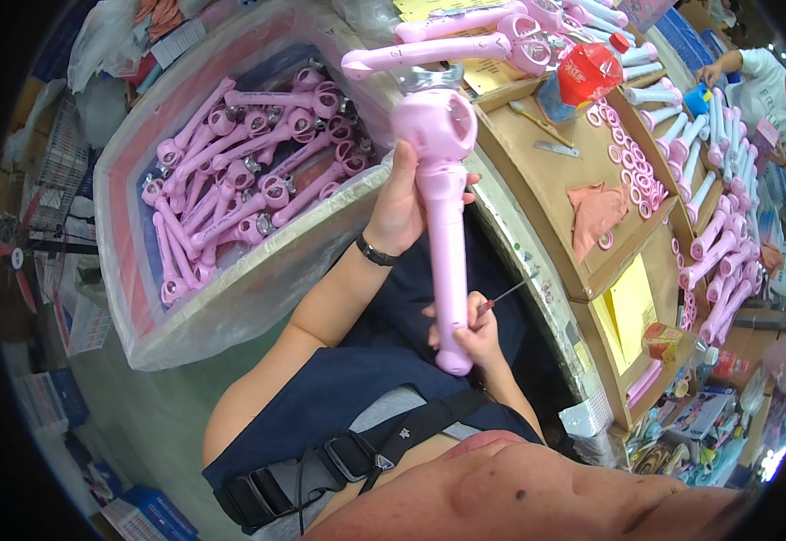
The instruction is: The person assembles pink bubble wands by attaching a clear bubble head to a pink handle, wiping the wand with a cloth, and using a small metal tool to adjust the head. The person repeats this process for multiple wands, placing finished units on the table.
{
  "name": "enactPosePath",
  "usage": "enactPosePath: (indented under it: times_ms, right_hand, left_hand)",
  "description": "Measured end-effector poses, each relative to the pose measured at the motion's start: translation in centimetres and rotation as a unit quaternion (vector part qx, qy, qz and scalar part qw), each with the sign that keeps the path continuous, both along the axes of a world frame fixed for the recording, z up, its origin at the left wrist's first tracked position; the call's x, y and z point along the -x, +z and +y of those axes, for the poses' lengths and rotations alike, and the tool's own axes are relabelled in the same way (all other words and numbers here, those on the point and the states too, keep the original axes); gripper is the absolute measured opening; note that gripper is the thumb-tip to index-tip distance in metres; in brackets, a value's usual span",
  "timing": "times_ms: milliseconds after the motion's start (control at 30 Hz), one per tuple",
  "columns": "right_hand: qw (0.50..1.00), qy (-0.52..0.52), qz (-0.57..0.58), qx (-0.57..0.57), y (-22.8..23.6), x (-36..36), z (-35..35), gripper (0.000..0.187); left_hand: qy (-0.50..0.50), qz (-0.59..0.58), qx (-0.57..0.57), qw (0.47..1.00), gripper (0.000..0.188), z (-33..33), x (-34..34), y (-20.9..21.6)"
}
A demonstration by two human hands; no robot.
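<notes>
Between a plastic-lined bin [257, 278] and a workbench [521, 248], a pink wand [447, 230] is held: left hand [399, 206] fingers curled around its neck, right hand [481, 342] fingers closed on its lower end (a slim red-handled tool [486, 307] sits in that grip too). More pink wands [257, 171] lie heaped in the bin.

The nearest wand [450, 239] is light pink, and the rings [629, 155] show a similar pink. The bin [266, 257] has a pink band inside its whitish wall. The cloth [594, 216] is salmon, the paper [627, 307] yellow, the tray [533, 185] brown, the wristband [376, 253] black.
</notes>
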State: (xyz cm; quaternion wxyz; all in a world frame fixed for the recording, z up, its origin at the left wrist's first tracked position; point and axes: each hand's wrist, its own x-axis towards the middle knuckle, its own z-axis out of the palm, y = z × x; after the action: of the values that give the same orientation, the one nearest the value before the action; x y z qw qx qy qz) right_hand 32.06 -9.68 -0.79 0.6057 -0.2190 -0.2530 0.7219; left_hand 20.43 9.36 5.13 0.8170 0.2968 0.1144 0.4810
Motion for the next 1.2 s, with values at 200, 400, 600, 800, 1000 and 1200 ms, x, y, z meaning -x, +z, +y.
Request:
enactPosePath:
  times_ms: [200,400,600,800,1000,1200]
  right_hand:
    - [1.000,0.026,0.001,-0.001,-0.1,-0.6,-0.5,0.035]
    - [0.996,0.017,0.061,0.070,-0.2,-0.1,-1.2,0.039]
    - [0.990,0.026,0.083,0.112,0.3,0.1,-1.2,0.043]
    - [0.995,0.018,0.064,0.075,0.9,0.0,-0.5,0.040]
    - [0.999,0.029,-0.003,0.030,1.5,-1.1,2.2,0.035]
    - [0.991,-0.104,-0.031,0.076,2.3,-1.8,2.6,0.022]
  left_hand:
    - [0.197,0.201,-0.078,0.956,0.046,1.3,1.1,0.1]
    - [0.217,0.346,-0.199,0.891,0.057,2.1,1.7,-1.0]
    - [0.218,0.352,-0.222,0.883,0.060,1.9,2.1,-1.0]
    - [0.230,0.280,-0.211,0.908,0.058,1.4,1.7,-0.7]
    - [-0.102,-0.029,0.034,0.994,0.075,-2.1,-0.2,-0.8]
    - [0.080,-0.008,0.093,0.992,0.055,0.7,1.1,-0.5]
